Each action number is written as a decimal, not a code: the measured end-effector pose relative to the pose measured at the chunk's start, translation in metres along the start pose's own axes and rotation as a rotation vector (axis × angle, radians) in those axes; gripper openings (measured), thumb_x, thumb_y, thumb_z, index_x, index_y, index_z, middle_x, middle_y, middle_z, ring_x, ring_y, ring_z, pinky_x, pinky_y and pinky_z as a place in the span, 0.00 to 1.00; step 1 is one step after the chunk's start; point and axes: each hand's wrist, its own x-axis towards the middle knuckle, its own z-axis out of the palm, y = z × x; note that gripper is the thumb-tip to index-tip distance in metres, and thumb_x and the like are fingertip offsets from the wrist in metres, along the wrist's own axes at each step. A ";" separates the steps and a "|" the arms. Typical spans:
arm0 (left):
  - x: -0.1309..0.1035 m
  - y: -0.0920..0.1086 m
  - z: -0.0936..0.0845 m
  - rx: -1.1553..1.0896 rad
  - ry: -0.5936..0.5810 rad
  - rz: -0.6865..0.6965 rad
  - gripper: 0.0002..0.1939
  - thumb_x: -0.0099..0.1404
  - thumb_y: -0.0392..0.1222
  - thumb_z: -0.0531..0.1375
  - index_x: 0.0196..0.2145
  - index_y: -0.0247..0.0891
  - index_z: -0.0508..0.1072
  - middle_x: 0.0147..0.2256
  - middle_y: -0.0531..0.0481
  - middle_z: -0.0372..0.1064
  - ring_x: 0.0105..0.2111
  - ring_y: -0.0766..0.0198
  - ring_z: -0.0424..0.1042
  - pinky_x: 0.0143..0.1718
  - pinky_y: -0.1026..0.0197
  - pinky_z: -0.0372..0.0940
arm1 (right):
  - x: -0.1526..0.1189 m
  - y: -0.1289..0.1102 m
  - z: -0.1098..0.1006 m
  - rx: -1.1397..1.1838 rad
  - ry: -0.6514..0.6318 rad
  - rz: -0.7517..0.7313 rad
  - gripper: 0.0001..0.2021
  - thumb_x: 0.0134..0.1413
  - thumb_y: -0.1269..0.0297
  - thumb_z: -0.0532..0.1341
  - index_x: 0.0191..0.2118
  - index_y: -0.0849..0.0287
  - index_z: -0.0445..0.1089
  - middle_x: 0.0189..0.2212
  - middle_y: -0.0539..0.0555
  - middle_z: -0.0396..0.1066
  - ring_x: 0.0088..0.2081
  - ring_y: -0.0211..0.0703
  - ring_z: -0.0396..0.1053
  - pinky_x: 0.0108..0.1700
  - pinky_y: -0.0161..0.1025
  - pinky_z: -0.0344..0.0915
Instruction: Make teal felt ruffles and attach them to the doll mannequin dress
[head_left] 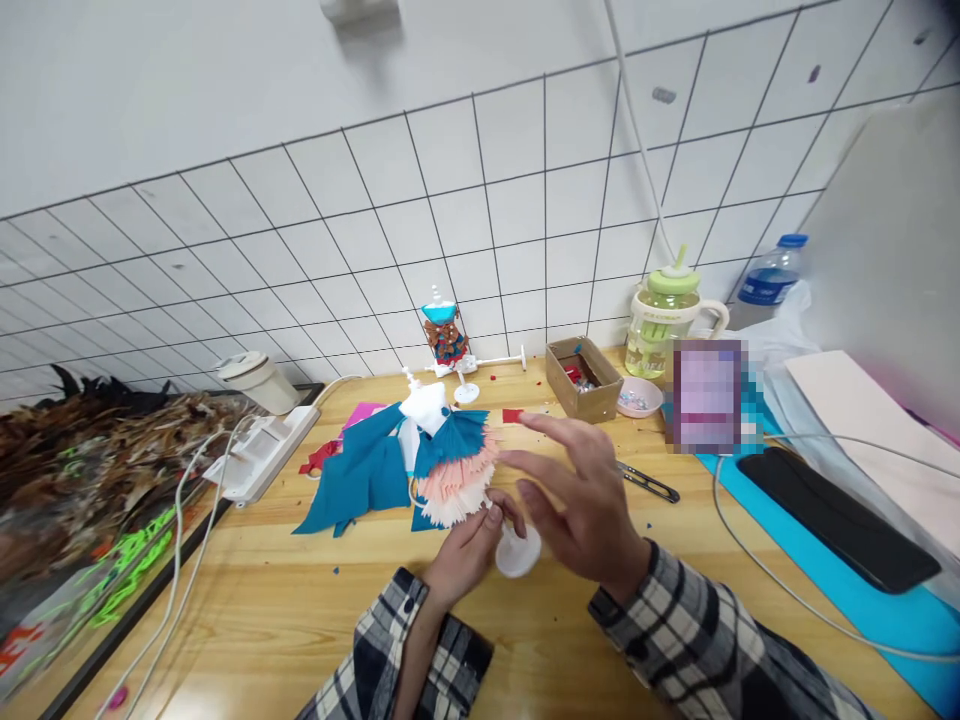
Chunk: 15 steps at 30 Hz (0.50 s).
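A small white dress form (424, 405) lies tilted on its side, its round white base (519, 553) pointing toward me. It wears a layered skirt (457, 475) of pleated blue, peach and cream strips. My left hand (466, 548) is closed around the form's stand, just below the cream hem. Loose blue fabric (352, 475) spreads out to the left of it. My right hand (581, 490) hovers to the right of the skirt with its fingers apart and nothing visible in them. Its index finger extends close to a small red fabric piece (513, 416).
Behind stands another dressed form (444, 335). A cardboard box (583, 380), a pink dish (639, 397), a green-lidded jug (660, 320) and thread snips (649, 482) are on the right, near a black case (836, 520). Left are a power strip (262, 455) and feathers (112, 450).
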 end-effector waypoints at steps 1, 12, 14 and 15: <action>0.005 0.000 -0.002 0.011 -0.022 0.037 0.21 0.69 0.55 0.47 0.41 0.36 0.69 0.31 0.47 0.68 0.34 0.61 0.65 0.41 0.58 0.61 | -0.008 0.013 -0.002 -0.052 0.003 0.038 0.12 0.58 0.67 0.56 0.46 0.52 0.72 0.55 0.56 0.64 0.53 0.49 0.63 0.55 0.50 0.57; 0.072 -0.006 -0.031 0.310 0.024 0.025 0.23 0.67 0.58 0.45 0.29 0.38 0.66 0.25 0.51 0.62 0.28 0.63 0.62 0.35 0.61 0.60 | -0.094 0.127 -0.034 -0.585 -0.505 0.512 0.15 0.59 0.59 0.55 0.46 0.57 0.72 0.41 0.58 0.71 0.44 0.52 0.65 0.43 0.45 0.59; 0.082 -0.004 -0.030 0.359 0.061 0.027 0.23 0.68 0.57 0.45 0.26 0.39 0.65 0.24 0.51 0.62 0.28 0.63 0.63 0.35 0.61 0.60 | -0.095 0.127 -0.033 -0.606 -0.571 0.557 0.16 0.58 0.57 0.55 0.47 0.57 0.72 0.40 0.59 0.72 0.43 0.53 0.66 0.40 0.44 0.58; 0.086 -0.003 -0.029 0.383 0.087 0.029 0.23 0.68 0.57 0.45 0.25 0.39 0.65 0.24 0.51 0.63 0.28 0.62 0.63 0.35 0.61 0.60 | -0.095 0.126 -0.032 -0.606 -0.596 0.567 0.16 0.58 0.57 0.55 0.47 0.57 0.72 0.39 0.59 0.72 0.43 0.53 0.66 0.39 0.44 0.57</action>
